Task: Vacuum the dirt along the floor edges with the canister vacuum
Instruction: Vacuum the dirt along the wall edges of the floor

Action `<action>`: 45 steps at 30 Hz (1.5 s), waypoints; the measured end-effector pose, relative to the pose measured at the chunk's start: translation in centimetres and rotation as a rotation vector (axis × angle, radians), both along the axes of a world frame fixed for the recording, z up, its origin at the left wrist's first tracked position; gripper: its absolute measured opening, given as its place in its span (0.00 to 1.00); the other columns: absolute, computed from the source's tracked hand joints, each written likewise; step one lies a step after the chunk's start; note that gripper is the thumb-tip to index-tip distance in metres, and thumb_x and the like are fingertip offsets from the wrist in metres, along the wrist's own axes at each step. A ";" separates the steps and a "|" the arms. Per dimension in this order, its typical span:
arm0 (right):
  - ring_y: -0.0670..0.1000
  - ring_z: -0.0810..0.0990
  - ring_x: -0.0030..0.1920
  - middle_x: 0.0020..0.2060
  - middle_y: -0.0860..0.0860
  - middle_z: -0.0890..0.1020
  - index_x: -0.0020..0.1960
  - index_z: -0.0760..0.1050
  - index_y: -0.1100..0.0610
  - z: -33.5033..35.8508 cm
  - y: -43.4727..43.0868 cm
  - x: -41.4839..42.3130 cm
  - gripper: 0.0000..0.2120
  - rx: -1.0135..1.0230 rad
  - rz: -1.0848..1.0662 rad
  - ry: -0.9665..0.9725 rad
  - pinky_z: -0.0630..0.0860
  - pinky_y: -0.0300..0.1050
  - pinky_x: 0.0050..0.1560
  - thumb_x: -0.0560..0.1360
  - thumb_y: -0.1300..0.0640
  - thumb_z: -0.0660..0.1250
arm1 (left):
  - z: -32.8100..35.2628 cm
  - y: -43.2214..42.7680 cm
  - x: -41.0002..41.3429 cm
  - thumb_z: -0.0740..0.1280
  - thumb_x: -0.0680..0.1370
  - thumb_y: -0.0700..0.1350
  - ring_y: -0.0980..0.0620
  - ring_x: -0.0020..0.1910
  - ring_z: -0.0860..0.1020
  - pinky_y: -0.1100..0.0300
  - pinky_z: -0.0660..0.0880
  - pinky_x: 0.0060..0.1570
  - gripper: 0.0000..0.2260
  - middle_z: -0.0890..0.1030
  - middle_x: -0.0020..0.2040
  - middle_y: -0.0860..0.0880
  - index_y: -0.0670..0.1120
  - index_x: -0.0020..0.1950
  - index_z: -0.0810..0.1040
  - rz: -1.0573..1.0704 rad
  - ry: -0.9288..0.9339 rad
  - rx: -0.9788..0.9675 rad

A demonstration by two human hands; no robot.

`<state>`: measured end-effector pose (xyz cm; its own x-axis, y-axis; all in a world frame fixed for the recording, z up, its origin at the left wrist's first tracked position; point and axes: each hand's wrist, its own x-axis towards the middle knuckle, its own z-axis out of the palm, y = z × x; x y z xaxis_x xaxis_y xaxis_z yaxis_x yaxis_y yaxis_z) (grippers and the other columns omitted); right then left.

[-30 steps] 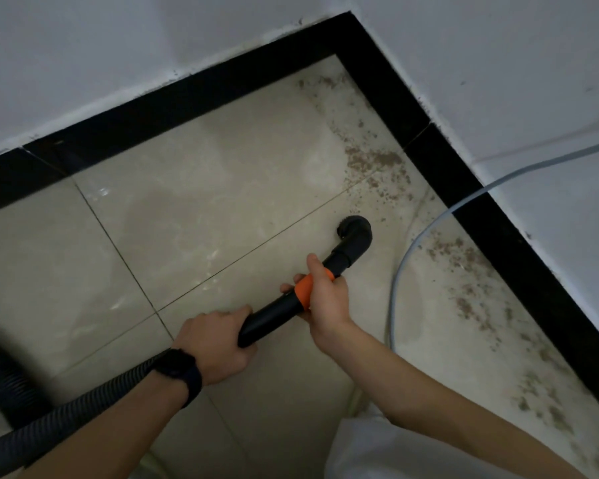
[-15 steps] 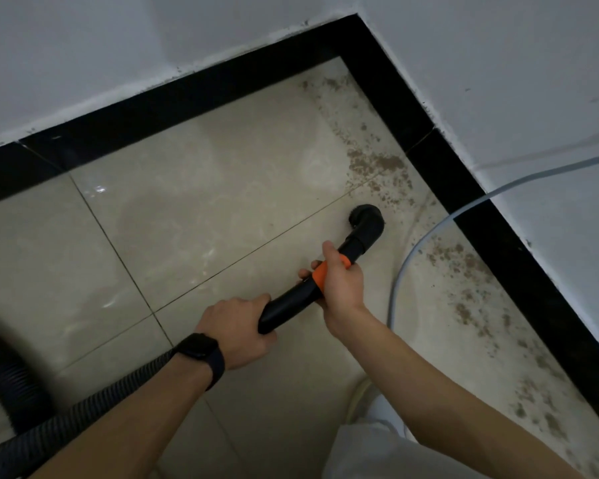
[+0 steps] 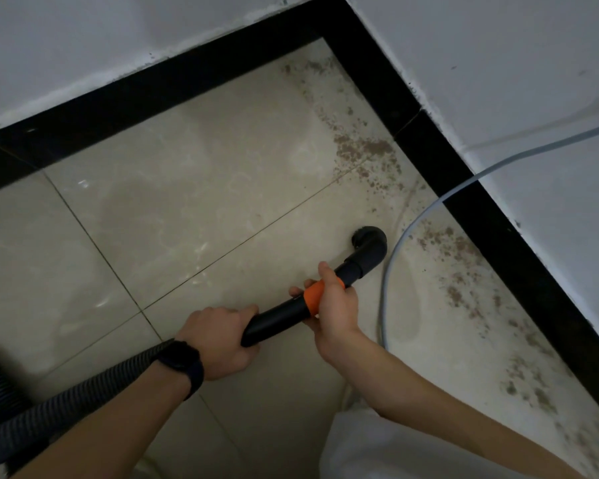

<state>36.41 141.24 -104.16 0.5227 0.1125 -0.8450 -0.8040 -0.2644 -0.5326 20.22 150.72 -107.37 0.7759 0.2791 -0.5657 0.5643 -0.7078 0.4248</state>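
Hose (image 3: 66, 406) first, way off left of the nozzle (image 3: 369, 242): black, ribbed, running under the left forearm, same as a second ago. Then the left hand (image 3: 218, 340), watch (image 3: 180, 364) on the wrist, with its fingers wrapped round the back end of the wand (image 3: 277, 316), left of and below the nozzle. The right hand (image 3: 336, 305) sits just behind the nozzle, fingers and thumb clamped round the orange collar (image 3: 313, 297). Neither grip changes over the last second.

What does change: the nozzle slides right, kisses the grout line (image 3: 256, 235) half a second back, and now sits just below that line, almost touching the grey cable (image 3: 382, 305) on its right. Can't tell if the mouth is actually on the tile. The dirt (image 3: 363, 150) looks the same as before, so I reckon it's still lining up, not really eating anything yet. Most of the job is ahead.

Floor is glossy beige tile (image 3: 187, 202), clean-ish left of the nozzle. The brown crumbs lie above and to the right of it, strung along the black skirting (image 3: 498, 243). White walls (image 3: 498, 81) meet in a corner well above the nozzle. My guess is the cable right beside the nozzle is the thing to snag.
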 end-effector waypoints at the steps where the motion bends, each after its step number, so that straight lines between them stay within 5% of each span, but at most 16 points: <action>1: 0.53 0.86 0.33 0.33 0.50 0.81 0.57 0.70 0.55 -0.1 0.0 0.6 0.12 0.002 -0.004 -0.008 0.81 0.49 0.37 0.81 0.50 0.70 | 0.0 -0.3 0.6 0.61 0.71 0.59 0.52 0.35 0.74 0.60 0.67 0.33 0.10 0.73 0.35 0.56 0.59 0.48 0.64 0.015 -0.006 0.004; 5: 0.53 0.84 0.31 0.34 0.51 0.81 0.57 0.71 0.57 -0.4 1.0 2.9 0.13 0.016 -0.012 -0.072 0.81 0.47 0.34 0.81 0.51 0.71 | 0.1 -0.7 2.8 0.63 0.72 0.58 0.51 0.34 0.74 0.60 0.66 0.33 0.10 0.73 0.35 0.56 0.57 0.49 0.67 0.087 -0.035 -0.004; 11: 0.53 0.83 0.29 0.36 0.53 0.79 0.56 0.71 0.58 -0.6 2.4 4.9 0.13 0.053 0.000 -0.110 0.85 0.57 0.46 0.80 0.52 0.71 | 0.7 -0.3 5.0 0.64 0.73 0.56 0.50 0.35 0.76 0.60 0.68 0.32 0.09 0.73 0.35 0.55 0.56 0.49 0.69 0.158 -0.072 -0.011; 19: 0.53 0.85 0.32 0.39 0.53 0.80 0.57 0.70 0.56 -1.0 4.7 4.4 0.14 0.092 0.162 -0.096 0.82 0.47 0.36 0.80 0.50 0.71 | 0.5 0.3 3.2 0.65 0.74 0.57 0.53 0.31 0.74 0.61 0.67 0.30 0.10 0.74 0.34 0.55 0.57 0.49 0.67 0.285 -0.064 0.025; 32: 0.52 0.86 0.34 0.39 0.52 0.81 0.59 0.69 0.55 -1.4 7.7 0.5 0.16 0.149 0.306 -0.080 0.82 0.46 0.36 0.80 0.48 0.71 | -0.2 2.0 -1.3 0.65 0.73 0.58 0.57 0.30 0.74 0.62 0.69 0.29 0.09 0.75 0.33 0.55 0.59 0.47 0.66 0.379 -0.041 0.026; 39: 0.52 0.85 0.33 0.36 0.51 0.80 0.55 0.67 0.55 -1.7 8.3 -4.8 0.14 0.154 0.321 -0.052 0.81 0.43 0.33 0.81 0.49 0.70 | -0.2 2.0 -6.8 0.66 0.72 0.57 0.61 0.28 0.72 0.64 0.62 0.26 0.10 0.74 0.30 0.57 0.61 0.43 0.64 0.427 0.007 0.016; 45: 0.52 0.86 0.35 0.37 0.51 0.80 0.57 0.67 0.55 -2.0 9.0 -6.0 0.15 0.166 0.369 -0.035 0.85 0.48 0.40 0.81 0.47 0.69 | 0.2 2.9 -8.2 0.67 0.72 0.57 0.61 0.28 0.71 0.64 0.63 0.27 0.10 0.74 0.30 0.57 0.61 0.44 0.65 0.432 0.031 0.034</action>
<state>30.38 150.27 -106.18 0.4498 0.4315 -0.7819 -0.6519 -0.4398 -0.6177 12.05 153.59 -107.18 0.5668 0.5933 -0.5717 0.8238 -0.4175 0.3835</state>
